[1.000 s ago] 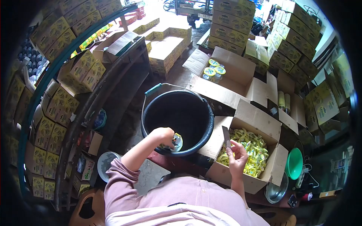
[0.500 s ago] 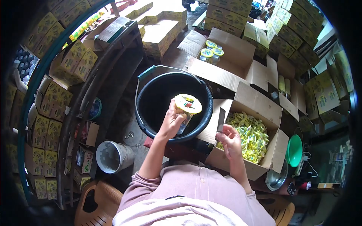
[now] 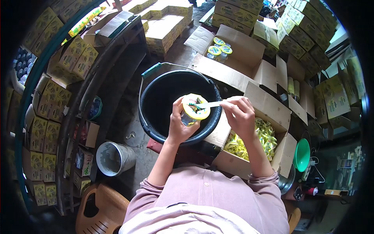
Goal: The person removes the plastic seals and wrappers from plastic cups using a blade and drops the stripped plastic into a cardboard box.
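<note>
My left hand (image 3: 181, 124) is wrapped round a clear plastic cup (image 3: 187, 120) with a printed yellow film lid (image 3: 196, 106), held over the near part of a black bucket (image 3: 150, 105). The lid's middle is dark and looks cut open, though I cannot make out its edges well. In my right hand (image 3: 240, 113), pinched between thumb and fingers, is a thin flat blade (image 3: 210, 104). Its tip touches the middle of the lid. Below the right forearm sits an open carton (image 3: 269, 97) of yellow film strips (image 3: 269, 136).
Another open carton (image 3: 243, 46) behind holds several yellow-lidded cups (image 3: 220, 50). A grey pail (image 3: 115, 159) stands on the floor at left, near a brown chair (image 3: 102, 208). A green bowl (image 3: 301, 155) is at right. Stacked printed boxes (image 3: 48, 128) fill the left shelves.
My right hand has moved left and up from beside the carton, bringing the blade onto the lid. The cup is now tilted, its lid turned more toward the blade.
</note>
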### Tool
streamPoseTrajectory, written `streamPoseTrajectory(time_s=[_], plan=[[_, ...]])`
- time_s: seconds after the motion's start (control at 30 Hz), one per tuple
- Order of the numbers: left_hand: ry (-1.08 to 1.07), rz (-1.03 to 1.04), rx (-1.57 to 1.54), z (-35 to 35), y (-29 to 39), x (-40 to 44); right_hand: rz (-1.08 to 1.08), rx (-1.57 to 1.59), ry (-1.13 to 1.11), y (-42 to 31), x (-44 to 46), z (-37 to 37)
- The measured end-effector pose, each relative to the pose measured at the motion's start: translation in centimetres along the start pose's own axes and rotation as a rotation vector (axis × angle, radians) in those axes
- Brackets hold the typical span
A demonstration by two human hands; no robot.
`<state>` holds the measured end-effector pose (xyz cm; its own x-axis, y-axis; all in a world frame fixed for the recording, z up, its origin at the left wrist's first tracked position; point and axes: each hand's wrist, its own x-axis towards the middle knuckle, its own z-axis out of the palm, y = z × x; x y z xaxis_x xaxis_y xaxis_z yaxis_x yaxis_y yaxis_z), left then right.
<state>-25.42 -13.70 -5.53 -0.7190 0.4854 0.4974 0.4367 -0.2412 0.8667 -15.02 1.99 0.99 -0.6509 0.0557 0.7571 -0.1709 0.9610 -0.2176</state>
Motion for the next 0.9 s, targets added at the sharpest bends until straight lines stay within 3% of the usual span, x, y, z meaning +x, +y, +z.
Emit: streamPoseTrajectory(time_s=[0.03,0.17,0.5,0.9], plan=[[-0.007,0.004,-0.003,-0.1,-0.1,0.0,-0.109,-0.073,-0.022,0.4,0.3,0.1],[-0.073,0.025,-0.005,-0.2,-0.3,-0.2,-0.218,-0.113,-0.106,1.0,0.7,0.8],[-0.091,0.001,0.134,0.1,-0.2,-0.3,-0.357,-0.147,-0.156,1.5,0.2,1.4],[-0.185,-0.034,0.010,-0.2,0.2,-0.3,-0.393,-0.075,-0.134,1.0,0.4,1.5]])
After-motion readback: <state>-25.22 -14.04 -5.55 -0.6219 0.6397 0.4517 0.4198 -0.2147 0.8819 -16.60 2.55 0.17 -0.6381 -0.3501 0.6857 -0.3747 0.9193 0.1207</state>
